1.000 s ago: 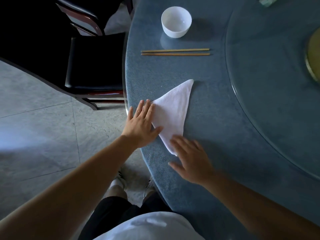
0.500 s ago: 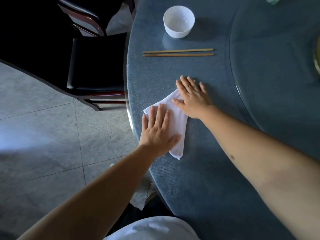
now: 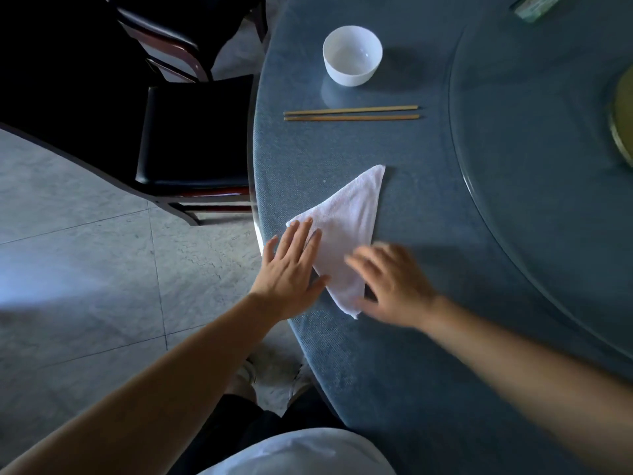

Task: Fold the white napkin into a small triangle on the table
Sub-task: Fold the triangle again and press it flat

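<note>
The white terry-cloth napkin (image 3: 346,228) lies flat on the blue cloth-covered round table (image 3: 411,337) as one long triangle, its far tip aimed toward the pair of wooden chopsticks (image 3: 351,113), its near tip close to the table's rim. Half a second ago the right hand was up at that far tip, pressing it down; now it has swept back to the near end, and the full triangle shows again. My read: that was a smoothing pass, not a new fold, so the napkin is a triangle but hardly a small one yet, and another fold looks due.

The left hand (image 3: 291,272) lies flat, fingers spread and straight, with its fingertips (image 3: 306,226) on the napkin's left corner and the palm partly off the table edge. It grips nothing; it just pins. The right hand (image 3: 394,286) is open too, fingers extended over the napkin's lower right edge near the bottom tip. It is blurred with motion, so whether it touches the cloth or skims just above I cannot say for sure.

Beyond the chopsticks sits a white round ceramic bowl (image 3: 352,56), well apart from the napkin.
</note>
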